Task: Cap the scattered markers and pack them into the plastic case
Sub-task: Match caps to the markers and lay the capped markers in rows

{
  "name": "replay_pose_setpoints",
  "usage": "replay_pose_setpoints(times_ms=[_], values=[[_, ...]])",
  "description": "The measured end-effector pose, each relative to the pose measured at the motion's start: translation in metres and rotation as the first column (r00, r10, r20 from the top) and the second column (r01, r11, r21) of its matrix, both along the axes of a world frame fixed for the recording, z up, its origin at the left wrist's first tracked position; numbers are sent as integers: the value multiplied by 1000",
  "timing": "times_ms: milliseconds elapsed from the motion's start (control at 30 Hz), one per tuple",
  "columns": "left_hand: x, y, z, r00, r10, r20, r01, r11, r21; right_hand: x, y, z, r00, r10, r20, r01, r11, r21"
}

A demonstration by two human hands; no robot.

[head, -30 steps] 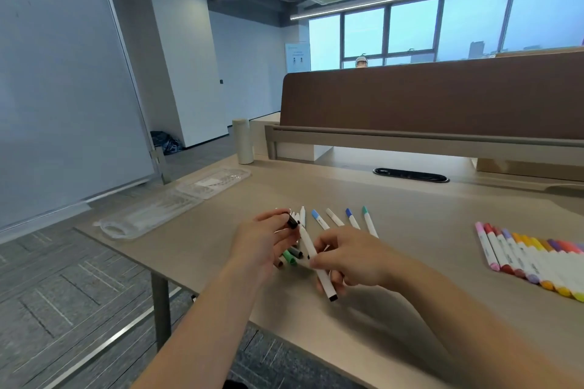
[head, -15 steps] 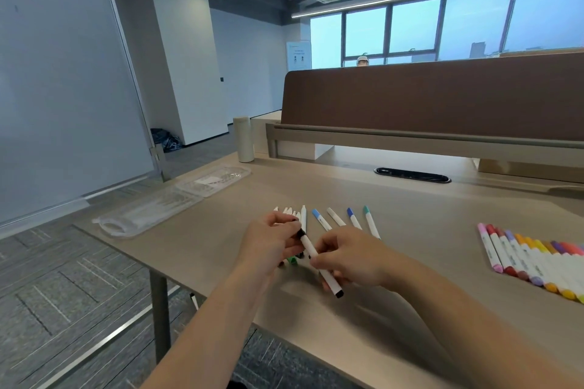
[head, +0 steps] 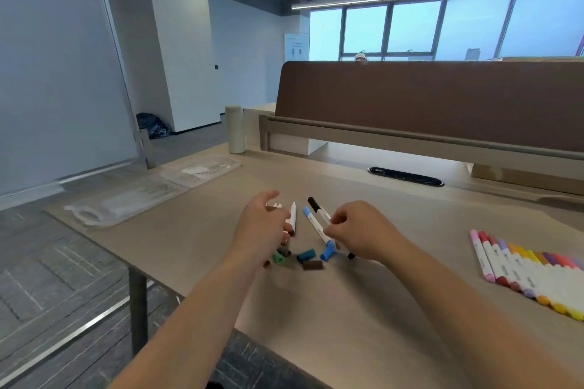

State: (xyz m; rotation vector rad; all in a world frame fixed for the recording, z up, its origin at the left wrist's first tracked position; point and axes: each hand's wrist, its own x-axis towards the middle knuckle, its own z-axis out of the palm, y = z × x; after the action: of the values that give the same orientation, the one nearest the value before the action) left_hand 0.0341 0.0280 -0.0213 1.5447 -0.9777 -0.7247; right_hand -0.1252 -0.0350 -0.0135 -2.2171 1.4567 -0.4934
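My right hand (head: 360, 232) grips a white marker with a black cap (head: 319, 211) near its middle, the capped end pointing away from me. My left hand (head: 260, 227) hovers over other white markers (head: 293, 217) with loosely bent fingers and holds nothing. A light-blue-tipped marker (head: 313, 224) lies between my hands. Loose caps lie in front of them: a teal cap (head: 306, 255), a blue cap (head: 327, 253), a brown cap (head: 313, 265) and a green cap (head: 278, 258). The clear plastic case (head: 132, 199) lies open at the desk's left edge.
A row of several capped coloured markers (head: 524, 271) lies at the right of the desk (head: 363, 309). A pale cylindrical bottle (head: 235, 129) stands at the back left. A brown divider (head: 442, 98) bounds the far side, and a whiteboard (head: 57, 73) stands to the left.
The black cap has gone onto the marker, and my left hand has let go of it. My right hand has lifted the capped marker to the right. The loose caps have come into view.
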Motion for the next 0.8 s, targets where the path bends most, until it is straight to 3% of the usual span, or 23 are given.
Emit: replay_pose_setpoints(times_ms=[167, 333, 467, 633, 800], values=[[5, -7, 1, 999, 18, -31, -18, 1000, 18, 17, -34, -14, 980, -140, -142, 137, 990, -31], [15, -12, 6, 1000, 2, -21, -2, 1000, -10, 26, -47, -12, 952, -172, -254, 162, 985, -61], [26, -17, 5, 1000, 5, -15, -6, 1000, -16, 41, -51, -12, 955, -168, -244, 134, 980, -149], [34, -18, 2, 1000, -9, 5, 9, 1000, -21, 79, -56, -14, 981, -76, -179, 68, 996, -51], [45, -17, -5, 988, -19, 156, 21, 1000, -14, 99, -61, -13, 968, -136, -210, 136, 991, -16]])
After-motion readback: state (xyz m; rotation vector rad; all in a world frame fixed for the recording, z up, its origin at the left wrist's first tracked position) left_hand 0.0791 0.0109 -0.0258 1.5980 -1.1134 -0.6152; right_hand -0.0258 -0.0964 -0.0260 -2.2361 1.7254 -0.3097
